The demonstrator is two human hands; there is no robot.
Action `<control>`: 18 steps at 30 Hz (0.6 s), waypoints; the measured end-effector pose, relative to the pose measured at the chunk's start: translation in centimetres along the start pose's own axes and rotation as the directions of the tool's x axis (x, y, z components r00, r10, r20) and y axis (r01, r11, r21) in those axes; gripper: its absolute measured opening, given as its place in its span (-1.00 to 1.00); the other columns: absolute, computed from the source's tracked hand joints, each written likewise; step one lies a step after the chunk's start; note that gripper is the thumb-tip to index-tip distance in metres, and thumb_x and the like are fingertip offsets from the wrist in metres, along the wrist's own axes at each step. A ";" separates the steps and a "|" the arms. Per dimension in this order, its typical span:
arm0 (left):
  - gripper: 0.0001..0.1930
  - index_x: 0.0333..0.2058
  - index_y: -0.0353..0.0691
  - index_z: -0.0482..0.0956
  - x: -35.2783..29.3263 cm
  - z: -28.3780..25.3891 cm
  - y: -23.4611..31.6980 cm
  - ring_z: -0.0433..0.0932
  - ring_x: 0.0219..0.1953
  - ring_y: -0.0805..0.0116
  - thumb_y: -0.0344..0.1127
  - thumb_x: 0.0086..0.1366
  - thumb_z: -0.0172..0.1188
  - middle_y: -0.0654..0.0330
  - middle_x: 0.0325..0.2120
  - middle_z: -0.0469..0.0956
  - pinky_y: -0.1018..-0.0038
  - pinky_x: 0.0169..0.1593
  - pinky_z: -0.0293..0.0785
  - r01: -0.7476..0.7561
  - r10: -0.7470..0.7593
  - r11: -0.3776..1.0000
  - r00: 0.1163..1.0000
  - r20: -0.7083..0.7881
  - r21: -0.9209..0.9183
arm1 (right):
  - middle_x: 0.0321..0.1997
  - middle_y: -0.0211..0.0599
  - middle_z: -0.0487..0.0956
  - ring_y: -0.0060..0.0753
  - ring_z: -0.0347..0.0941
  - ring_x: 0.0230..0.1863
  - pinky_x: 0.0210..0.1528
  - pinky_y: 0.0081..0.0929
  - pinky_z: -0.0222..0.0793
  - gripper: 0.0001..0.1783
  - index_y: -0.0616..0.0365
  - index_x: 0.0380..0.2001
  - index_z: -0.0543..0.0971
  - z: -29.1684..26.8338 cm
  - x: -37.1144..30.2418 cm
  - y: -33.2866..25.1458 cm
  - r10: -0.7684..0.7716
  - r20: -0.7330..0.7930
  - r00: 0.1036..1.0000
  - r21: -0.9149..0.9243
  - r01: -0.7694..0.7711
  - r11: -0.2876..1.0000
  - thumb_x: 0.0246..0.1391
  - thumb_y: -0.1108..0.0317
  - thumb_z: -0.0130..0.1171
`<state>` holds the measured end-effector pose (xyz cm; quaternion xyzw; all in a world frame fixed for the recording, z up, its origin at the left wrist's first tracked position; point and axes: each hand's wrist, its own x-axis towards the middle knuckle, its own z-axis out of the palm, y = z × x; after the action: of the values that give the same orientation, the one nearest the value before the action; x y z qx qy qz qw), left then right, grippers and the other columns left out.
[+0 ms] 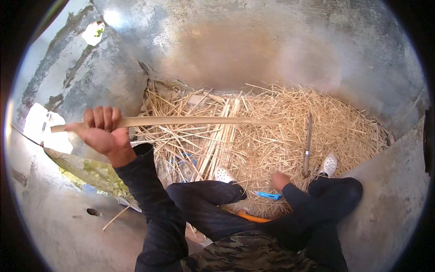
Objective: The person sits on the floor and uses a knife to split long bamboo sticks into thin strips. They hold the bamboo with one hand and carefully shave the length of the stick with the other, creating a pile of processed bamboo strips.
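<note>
My left hand (pixel 105 131) is raised at the left, its fingers wrapped round a long, flat, pale strip of split wood or bamboo (pixel 190 120). The strip runs level to the right, past the middle of the view. Low between my knees, my right hand (pixel 280 180) looks closed; whatever it may hold is hidden. Just below it lies a blue utility knife (pixel 268 195). To its right, apart from it, a long-bladed knife (pixel 309 140) with a brown handle rests among the shavings, blade pointing away from me.
Curly shavings (pixel 326 113) heap up along the grey wall (pixel 253 50). Several long split strips (pixel 219 140) and thin sticks lie left of them. My white clogs (pixel 330 165) stand in the litter. An orange object (pixel 253 218) lies under my legs. A loose stick (pixel 116 217) is at lower left.
</note>
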<state>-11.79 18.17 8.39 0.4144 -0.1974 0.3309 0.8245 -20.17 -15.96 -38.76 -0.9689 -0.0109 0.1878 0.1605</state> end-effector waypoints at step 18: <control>-0.54 -0.56 -0.01 0.16 4.6 9.8 -5.6 -0.07 -0.73 0.68 0.16 0.41 -0.27 0.51 -0.72 -0.01 0.70 -0.69 -0.07 0.687 -0.621 0.707 0.494 0.608 0.165 | -0.08 -0.20 0.59 -0.14 0.49 0.00 -0.05 -0.08 0.40 -0.59 0.06 -0.17 0.61 7.6 -0.6 -0.7 0.192 0.362 0.912 -0.053 -0.185 0.981 -0.09 0.10 0.19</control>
<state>-5.08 9.50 13.74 0.5008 -0.3023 -0.1741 0.7922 -23.50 -12.98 -45.03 -0.9150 0.0512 0.3792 0.1282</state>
